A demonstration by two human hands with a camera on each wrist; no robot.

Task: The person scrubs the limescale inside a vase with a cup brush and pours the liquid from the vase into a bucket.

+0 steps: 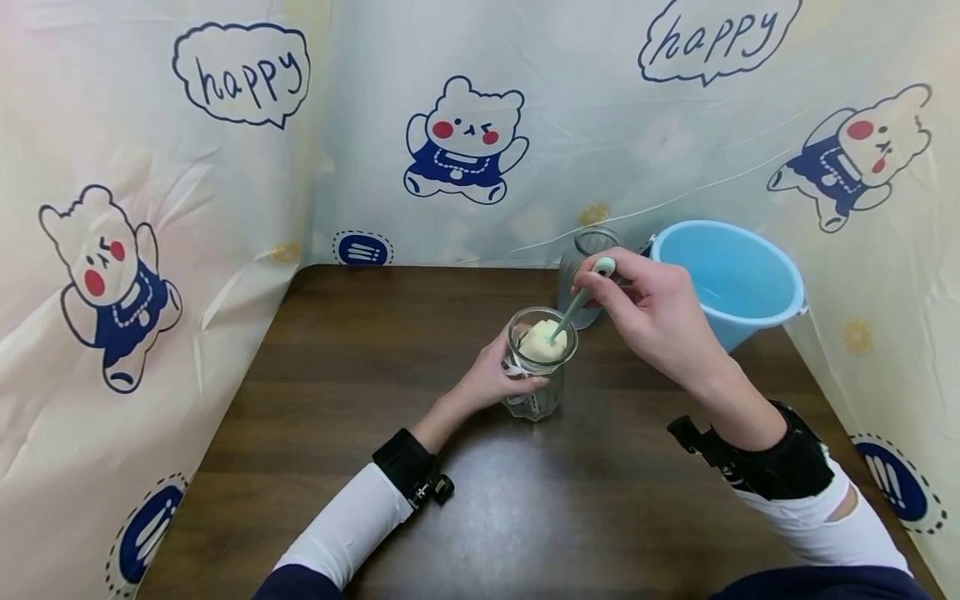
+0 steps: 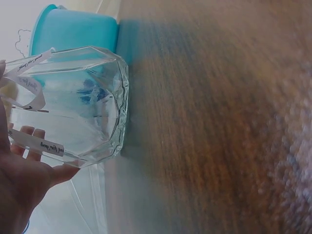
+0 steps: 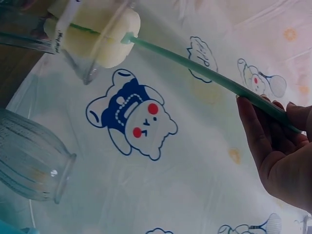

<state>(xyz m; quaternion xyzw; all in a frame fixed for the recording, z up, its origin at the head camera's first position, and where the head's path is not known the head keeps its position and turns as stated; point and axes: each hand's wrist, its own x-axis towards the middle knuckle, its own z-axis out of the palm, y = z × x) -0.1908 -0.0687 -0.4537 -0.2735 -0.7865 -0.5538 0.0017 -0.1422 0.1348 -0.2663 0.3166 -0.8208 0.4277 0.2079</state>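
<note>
My left hand (image 1: 498,379) grips a clear faceted glass jar (image 1: 534,408) near its neck, thumb on the near side. The jar stands upright, base right at the tabletop in the left wrist view, with a printed white ribbon (image 2: 31,63) about its neck. A cream sponge brush (image 3: 117,46) is pushed into the mouth; part of the sponge bulges above the rim. My right hand (image 1: 667,312) pinches the end of its slim green handle (image 3: 195,69) between thumb and fingers, above and right of the jar. The handle slants down into the sponge.
Behind the held jar stands a second, ribbed glass jar (image 3: 34,156). A light blue bucket (image 1: 720,258) is at the back right, partly behind my right hand. The brown wooden table (image 1: 375,500) is bounded by printed cloth (image 1: 360,150) at the back and sides.
</note>
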